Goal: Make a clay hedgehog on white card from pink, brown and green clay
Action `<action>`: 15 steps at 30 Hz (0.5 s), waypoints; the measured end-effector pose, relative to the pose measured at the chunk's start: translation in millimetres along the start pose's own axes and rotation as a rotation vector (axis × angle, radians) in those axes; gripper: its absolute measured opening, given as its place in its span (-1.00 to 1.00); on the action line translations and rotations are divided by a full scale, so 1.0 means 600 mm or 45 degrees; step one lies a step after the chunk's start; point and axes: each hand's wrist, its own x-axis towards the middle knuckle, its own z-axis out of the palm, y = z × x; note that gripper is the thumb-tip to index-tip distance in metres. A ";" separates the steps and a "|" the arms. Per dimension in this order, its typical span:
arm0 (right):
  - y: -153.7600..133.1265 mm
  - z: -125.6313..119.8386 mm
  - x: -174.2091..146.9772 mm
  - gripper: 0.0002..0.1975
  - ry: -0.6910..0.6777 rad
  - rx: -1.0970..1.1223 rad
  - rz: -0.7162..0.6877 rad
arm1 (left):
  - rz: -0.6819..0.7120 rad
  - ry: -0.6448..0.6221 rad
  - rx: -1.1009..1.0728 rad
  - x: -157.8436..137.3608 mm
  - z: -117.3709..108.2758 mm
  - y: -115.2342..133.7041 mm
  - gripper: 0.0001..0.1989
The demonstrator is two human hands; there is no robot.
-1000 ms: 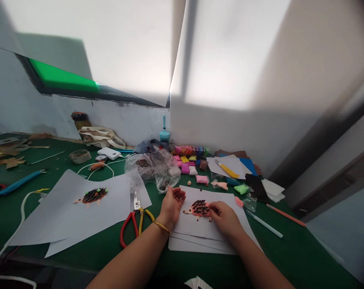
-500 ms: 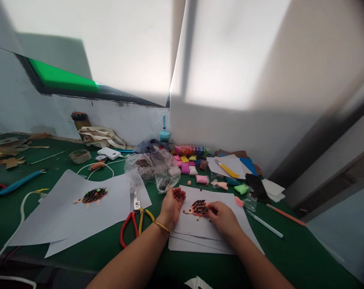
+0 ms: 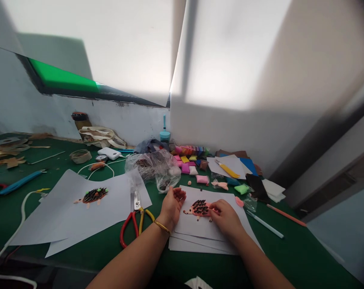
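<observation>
The pink-bodied hedgehog figure with dark spines [image 3: 200,208] lies on stacked white paper [image 3: 200,232]. At its three o'clock, the person's right hand [image 3: 224,216] brings thumb and forefinger together at its rear end; whether they pinch anything cannot be told. At nine o'clock, the left hand [image 3: 172,205] is cupped, fingers loosely curved. Farther out at nine o'clock lies a second hedgehog figure [image 3: 94,195]

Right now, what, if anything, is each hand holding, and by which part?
The left hand is loosely open, with nothing visible in it. The right hand is bunched at the rear of the pink hedgehog figure; whether it grips anything cannot be told.
</observation>
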 end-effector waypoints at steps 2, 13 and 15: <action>0.002 0.000 0.002 -0.83 -0.010 -0.013 -0.002 | 0.002 -0.005 0.003 0.000 0.000 0.000 -0.66; 0.000 0.011 0.008 -0.83 0.001 -0.083 -0.017 | -0.004 -0.006 0.014 0.001 0.001 -0.001 -0.67; 0.000 0.009 0.008 -0.82 -0.010 -0.080 -0.014 | -0.002 -0.005 0.019 0.002 0.000 -0.001 -0.67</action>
